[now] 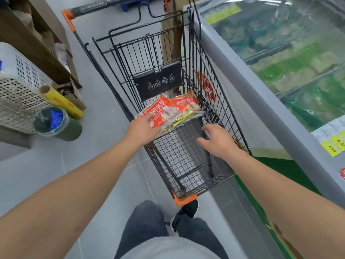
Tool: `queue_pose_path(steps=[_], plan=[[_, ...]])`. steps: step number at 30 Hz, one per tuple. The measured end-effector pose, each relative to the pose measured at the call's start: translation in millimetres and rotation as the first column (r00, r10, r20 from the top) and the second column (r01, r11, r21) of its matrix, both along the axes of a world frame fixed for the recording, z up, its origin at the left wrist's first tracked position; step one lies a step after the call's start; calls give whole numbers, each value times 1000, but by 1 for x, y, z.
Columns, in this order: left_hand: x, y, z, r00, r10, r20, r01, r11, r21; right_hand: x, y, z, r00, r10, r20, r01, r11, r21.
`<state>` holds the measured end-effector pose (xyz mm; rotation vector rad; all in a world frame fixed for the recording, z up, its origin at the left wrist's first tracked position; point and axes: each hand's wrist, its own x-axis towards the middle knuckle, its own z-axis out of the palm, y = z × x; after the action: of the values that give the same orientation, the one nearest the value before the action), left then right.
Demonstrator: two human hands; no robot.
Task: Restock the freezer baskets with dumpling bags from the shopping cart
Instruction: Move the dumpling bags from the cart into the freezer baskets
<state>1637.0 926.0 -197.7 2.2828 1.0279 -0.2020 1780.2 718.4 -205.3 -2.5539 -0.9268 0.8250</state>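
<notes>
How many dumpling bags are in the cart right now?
2: the near bag under the left hand, the far bag beside it against the cart's right wall. More could lie hidden underneath.

Bright even indoor light, glare on freezer lid (280, 34), soft focus, wide-angle bending at edges

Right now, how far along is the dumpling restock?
Done: cannot tell what is already stocked; the freezer glass is too blurred. In hand: the left hand grips the nearer dumpling bag in the shopping cart; the right hand hovers open, empty. Left: a second bag lies behind it.
</notes>
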Motion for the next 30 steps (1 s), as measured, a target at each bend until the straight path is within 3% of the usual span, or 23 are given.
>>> queue_pose_path(steps=[10, 19, 26, 30], plan=[[80, 101, -51, 986, -113, -125, 104, 992, -77, 55, 107, -47, 996, -38, -74, 34, 998, -59], [152, 186, -149, 943, -207, -262, 169, 973, -158, 98, 213, -147, 969, -172, -175, 145, 977, -155], [180, 218, -219, 936, -175, -304, 120, 974, -193, 126, 260, -229, 955, -232, -183, 202, 965, -169], [187, 226, -246, 922, -190, -336, 105, 961, -255, 135, 277, -262, 910, -351, -219, 306, 928, -213]])
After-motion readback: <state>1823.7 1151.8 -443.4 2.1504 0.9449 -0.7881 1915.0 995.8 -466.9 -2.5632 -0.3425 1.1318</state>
